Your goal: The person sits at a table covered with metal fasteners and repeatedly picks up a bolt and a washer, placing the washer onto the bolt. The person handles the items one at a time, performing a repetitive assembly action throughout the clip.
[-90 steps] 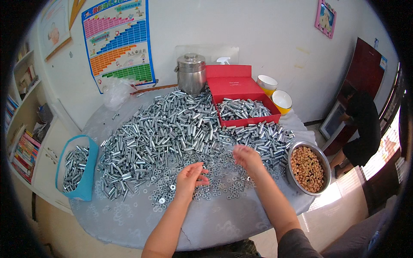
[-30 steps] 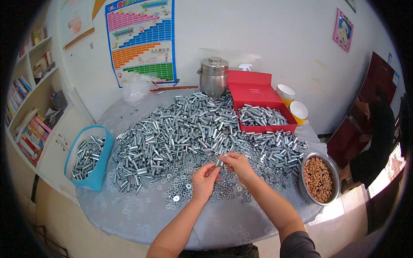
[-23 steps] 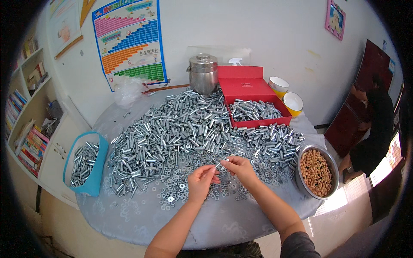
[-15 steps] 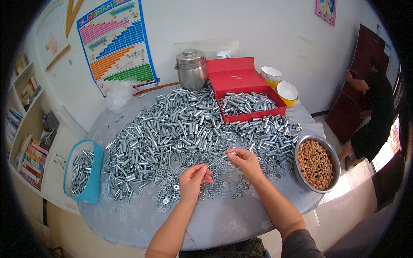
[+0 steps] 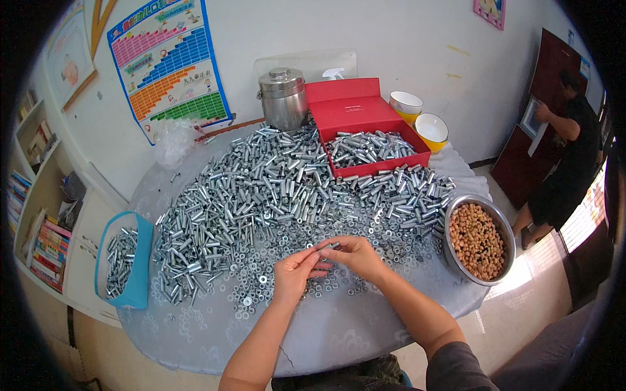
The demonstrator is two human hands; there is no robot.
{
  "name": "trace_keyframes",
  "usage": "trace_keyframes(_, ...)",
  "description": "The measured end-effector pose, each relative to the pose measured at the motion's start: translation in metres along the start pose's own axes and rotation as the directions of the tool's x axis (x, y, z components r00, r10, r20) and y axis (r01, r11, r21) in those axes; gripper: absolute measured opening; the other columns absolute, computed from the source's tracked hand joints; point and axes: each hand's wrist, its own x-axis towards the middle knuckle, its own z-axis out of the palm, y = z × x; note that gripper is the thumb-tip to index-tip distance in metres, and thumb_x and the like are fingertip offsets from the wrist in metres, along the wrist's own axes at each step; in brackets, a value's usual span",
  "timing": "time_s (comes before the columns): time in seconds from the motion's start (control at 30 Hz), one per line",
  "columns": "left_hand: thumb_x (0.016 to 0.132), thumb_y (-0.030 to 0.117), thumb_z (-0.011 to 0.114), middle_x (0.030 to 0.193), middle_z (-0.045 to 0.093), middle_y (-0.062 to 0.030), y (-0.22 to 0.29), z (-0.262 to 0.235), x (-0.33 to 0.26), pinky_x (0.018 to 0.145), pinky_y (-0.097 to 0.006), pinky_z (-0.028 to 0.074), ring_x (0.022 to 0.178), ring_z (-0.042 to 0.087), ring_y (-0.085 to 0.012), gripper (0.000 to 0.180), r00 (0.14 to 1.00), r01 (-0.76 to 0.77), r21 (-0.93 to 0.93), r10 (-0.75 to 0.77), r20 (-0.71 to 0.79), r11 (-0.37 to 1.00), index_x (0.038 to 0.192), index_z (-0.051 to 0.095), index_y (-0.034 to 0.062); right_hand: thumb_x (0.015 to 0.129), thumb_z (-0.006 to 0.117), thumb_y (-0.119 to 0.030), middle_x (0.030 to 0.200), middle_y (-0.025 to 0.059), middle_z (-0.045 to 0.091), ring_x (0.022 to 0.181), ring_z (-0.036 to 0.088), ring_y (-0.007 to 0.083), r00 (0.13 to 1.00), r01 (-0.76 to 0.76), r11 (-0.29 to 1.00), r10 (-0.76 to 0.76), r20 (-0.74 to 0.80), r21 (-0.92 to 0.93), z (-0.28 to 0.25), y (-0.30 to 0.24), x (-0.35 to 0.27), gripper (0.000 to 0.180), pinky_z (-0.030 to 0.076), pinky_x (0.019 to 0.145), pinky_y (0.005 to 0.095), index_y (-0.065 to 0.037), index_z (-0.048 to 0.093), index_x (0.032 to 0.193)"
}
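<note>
Over the near part of the metal heap, my left hand [image 5: 295, 274] and my right hand [image 5: 357, 257] meet, fingertips pinched together. Between them is a slim metal bolt [image 5: 331, 246], mostly covered by the fingers; only a small bit shows. Below and around the hands lie loose washers and nuts [image 5: 261, 293], scattered on the grey tablecloth. Beyond them spreads a large pile of silvery bolts and metal sleeves [image 5: 261, 176].
An open red box [image 5: 378, 171] and a blue bin [image 5: 138, 274] hold more metal pieces. A steel bowl [image 5: 454, 260] of brown nut-like pieces stands at right. Behind are a steel pot [image 5: 285, 104] and yellow bowls [image 5: 432, 130]. A person in black [image 5: 574, 150] stands far right.
My right hand has moved left and in against my left hand, so the bolt that showed between them is now mostly covered. The person at right now holds a pale framed panel.
</note>
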Motion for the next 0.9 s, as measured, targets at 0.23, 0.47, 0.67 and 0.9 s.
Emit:
trace_keyframes(0.23,0.086,0.006,0.05,0.09,0.061,-0.0177,0.0,-0.01,0.003,0.06,-0.028,0.054,0.071,0.063,-0.0215,0.022,0.997,0.013,-0.045,-0.016,-0.074,0.999,0.104,0.054,-0.0064,0.074,0.066,-0.015,0.077,0.0025,0.062,0.068,0.055,0.0097,0.993,0.094,0.929,-0.115,-0.038,-0.358,-0.022,-0.002,-0.003,0.016,0.045,0.063,0.0233,-0.005,0.064,0.087)
trace_keyframes(0.47,0.086,0.007,0.051,0.091,0.061,-0.0183,0.002,-0.009,0.004,0.06,-0.027,0.054,0.071,0.063,-0.0209,0.022,0.996,0.041,-0.045,-0.044,-0.075,0.998,0.102,0.053,-0.0068,0.063,0.07,-0.026,0.072,0.0044,0.06,0.068,0.059,0.0198,0.984,0.165,0.564,-0.039,0.173,-0.809,-0.033,-0.003,-0.014,0.022,0.045,0.061,0.0299,-0.01,0.064,0.075)
trace_keyframes(0.67,0.085,0.007,0.051,0.091,0.061,-0.0186,0.0,-0.012,0.004,0.06,-0.027,0.054,0.069,0.063,-0.0208,0.023,0.996,0.051,-0.034,-0.054,-0.077,0.998,0.103,0.053,-0.006,0.061,0.07,-0.027,0.073,0.0036,0.061,0.069,0.059,0.0212,0.983,0.162,0.574,-0.025,0.18,-0.802,-0.028,-0.001,-0.01,0.021,0.045,0.06,0.0327,-0.01,0.062,0.071)
trace_keyframes(0.9,0.086,0.009,0.051,0.09,0.061,-0.0184,0.001,-0.011,0.003,0.059,-0.027,0.053,0.068,0.063,-0.0203,0.023,0.996,0.059,-0.004,-0.059,-0.06,0.998,0.103,0.053,-0.0063,0.063,0.07,-0.026,0.072,0.0039,0.062,0.066,0.059,0.0198,0.991,0.052,0.601,0.065,0.114,-0.797,-0.025,-0.007,-0.012,0.021,0.045,0.059,0.0304,-0.011,0.062,0.074)
